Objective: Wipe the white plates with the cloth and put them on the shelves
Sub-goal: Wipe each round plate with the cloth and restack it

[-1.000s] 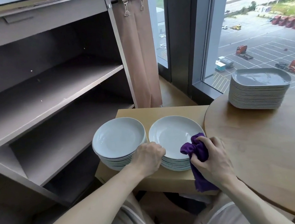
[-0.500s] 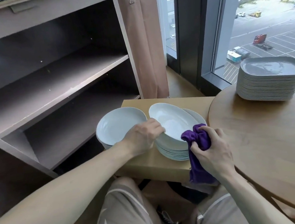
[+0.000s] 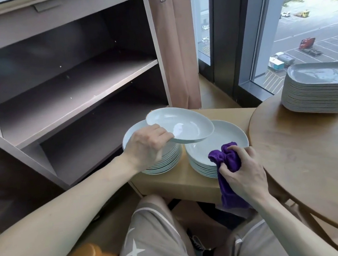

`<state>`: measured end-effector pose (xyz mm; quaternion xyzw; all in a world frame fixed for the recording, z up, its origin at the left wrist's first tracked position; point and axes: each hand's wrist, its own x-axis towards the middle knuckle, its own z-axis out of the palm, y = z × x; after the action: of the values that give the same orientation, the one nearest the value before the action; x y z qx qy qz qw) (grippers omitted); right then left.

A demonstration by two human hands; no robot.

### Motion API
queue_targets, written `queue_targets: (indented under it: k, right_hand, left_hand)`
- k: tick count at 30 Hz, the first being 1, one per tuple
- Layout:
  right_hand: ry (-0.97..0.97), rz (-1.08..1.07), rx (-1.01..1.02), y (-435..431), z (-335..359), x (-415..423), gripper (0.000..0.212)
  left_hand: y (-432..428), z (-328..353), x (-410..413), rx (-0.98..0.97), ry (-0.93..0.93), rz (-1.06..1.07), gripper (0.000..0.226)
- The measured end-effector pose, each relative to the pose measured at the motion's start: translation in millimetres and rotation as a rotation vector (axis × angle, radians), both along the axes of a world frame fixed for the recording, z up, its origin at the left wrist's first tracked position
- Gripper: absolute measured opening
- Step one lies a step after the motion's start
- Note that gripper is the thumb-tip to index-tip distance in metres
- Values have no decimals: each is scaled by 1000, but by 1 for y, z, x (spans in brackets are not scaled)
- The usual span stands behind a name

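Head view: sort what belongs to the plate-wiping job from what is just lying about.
Job: lifted white plate in the left hand; purple cloth in the right hand; left white stack; right white stack; shelves.
Lying about: grey plate stack; round table; brown curtain.

Plate (image 3: 185, 125) now aloft in left hand (image 3: 146, 146)

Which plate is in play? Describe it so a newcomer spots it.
In front of the brown shelf unit, a low wooden stand carries white plates in a left stack and a right stack. A single plate hangs above them, its near rim gripped by the left hand. It alone is lifted and tilted; the rest lie flat, stacked.
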<state>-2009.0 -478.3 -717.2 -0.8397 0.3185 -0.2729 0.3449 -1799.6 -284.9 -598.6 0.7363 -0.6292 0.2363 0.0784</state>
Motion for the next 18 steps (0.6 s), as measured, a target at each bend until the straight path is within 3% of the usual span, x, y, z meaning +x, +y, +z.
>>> queue_targets:
  k: [3,8,18]
  right_hand:
    - [-7,-31,1,3,2,2,47]
    - [6,-28,-9,7,7,5,47]
    - [52,-11,-84,12,15,21,48]
  left_hand:
    - [18,-7,4,5,-127,31,35]
    - [38,-23,12,46,-160,139,33]
    - [42,-51,13,39,-39,300,29]
